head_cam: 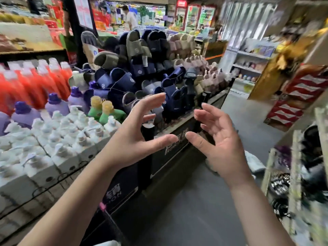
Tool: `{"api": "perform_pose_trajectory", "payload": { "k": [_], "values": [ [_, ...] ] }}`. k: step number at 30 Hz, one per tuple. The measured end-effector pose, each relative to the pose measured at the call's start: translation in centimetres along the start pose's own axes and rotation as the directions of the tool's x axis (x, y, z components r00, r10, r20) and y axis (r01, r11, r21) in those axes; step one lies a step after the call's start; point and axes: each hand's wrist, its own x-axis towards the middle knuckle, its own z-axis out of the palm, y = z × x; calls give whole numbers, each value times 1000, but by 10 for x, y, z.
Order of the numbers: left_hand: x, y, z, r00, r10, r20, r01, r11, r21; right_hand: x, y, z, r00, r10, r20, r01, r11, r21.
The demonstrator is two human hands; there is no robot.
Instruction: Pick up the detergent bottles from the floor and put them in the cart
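We see the detergent bottles packed in rows on the bench [124, 183] to the left, none of them in a hand. The red bottles [26, 86] are translucent with white caps and stand at the back. The purple bottles [53, 105] have pale lilac bodies under darker purple caps. Two green bottles [106, 114] wear yellow caps just beside the slippers [142, 68]. The white pump bottles [71, 132] fill open cartons [58, 166] nearest the edge. The left hand [134, 139] and the right hand [221, 144] are raised in front of the bench, palms facing each other and thumbs nearly meeting. Their fingers are spread and only lightly bent, so each grip is released and holds nothing. We find pale lettering on the dark front of the bench, below the left wrist and between the two thumbs, but it is too blurred to read. The navy slippers carry small round logos we cannot make out. On the grey floor [204, 201] beyond the right hand lies a pale bundle [253, 161], and we cannot tell what it is.
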Motion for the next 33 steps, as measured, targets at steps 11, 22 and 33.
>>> {"api": "perform_pose_trajectory", "payload": {
  "k": [11, 22, 33],
  "values": [
    [136, -23, 155, 993, 41, 109, -32, 996, -86, 49, 78, -180, 977, 4, -212, -15, 999, -51],
    [254, -58, 309, 975, 5, 221, 24, 992, -127, 104, 157, -344, 954, 74, -290, -109, 988, -105],
    [351, -163, 423, 921, 5, 389, 84, 974, -209, 137, 263, -421, 893, 199, -404, -284, 945, -163]
  ]
}}
